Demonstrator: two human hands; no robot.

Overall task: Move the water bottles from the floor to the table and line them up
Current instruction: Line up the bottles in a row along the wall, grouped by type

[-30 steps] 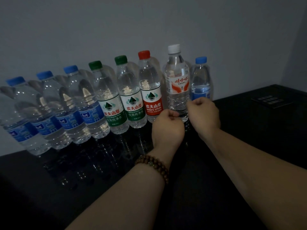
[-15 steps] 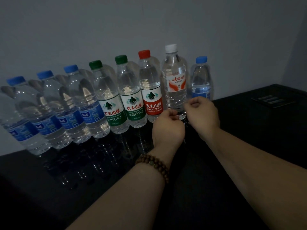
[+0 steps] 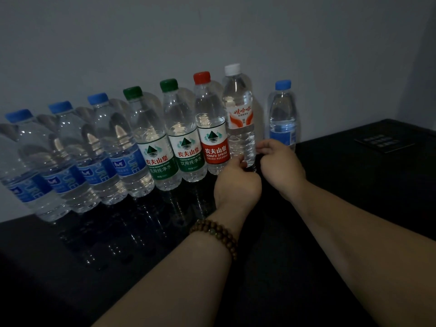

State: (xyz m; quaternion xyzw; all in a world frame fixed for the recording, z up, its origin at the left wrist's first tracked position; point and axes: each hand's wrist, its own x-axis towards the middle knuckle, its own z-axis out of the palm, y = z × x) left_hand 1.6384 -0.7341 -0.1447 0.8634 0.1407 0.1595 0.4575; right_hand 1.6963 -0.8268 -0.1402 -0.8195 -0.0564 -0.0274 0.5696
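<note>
Row: eight bottles (image 3: 146, 147) on counter (image 3: 354, 185), wall (image 3: 212, 43) behind.
Seventh bottle (image 3: 239, 109): touches sixth bottle (image 3: 211, 128) leftward; eighth bottle (image 3: 282, 114) apart, rightward.
My left hand (image 3: 237, 182), right hand (image 3: 280, 168): flank seventh bottle's base, gripping.

The water bottles (image 3: 146, 138) from nine to one o'clock are clear, thin, glossy plastic with opaque plastic caps and shiny printed labels. The white-capped bottle (image 3: 239, 128) that my left hand (image 3: 236, 182) and right hand (image 3: 280, 168) pinch is ridged low down. The counter (image 3: 118, 256) is black and mirror-glossy. The wall (image 3: 212, 31) is smooth and matt. My bracelet (image 3: 215, 234) is brown wooden beads with a dull sheen. The panel (image 3: 384, 141) at two o'clock looks matt black.
</note>
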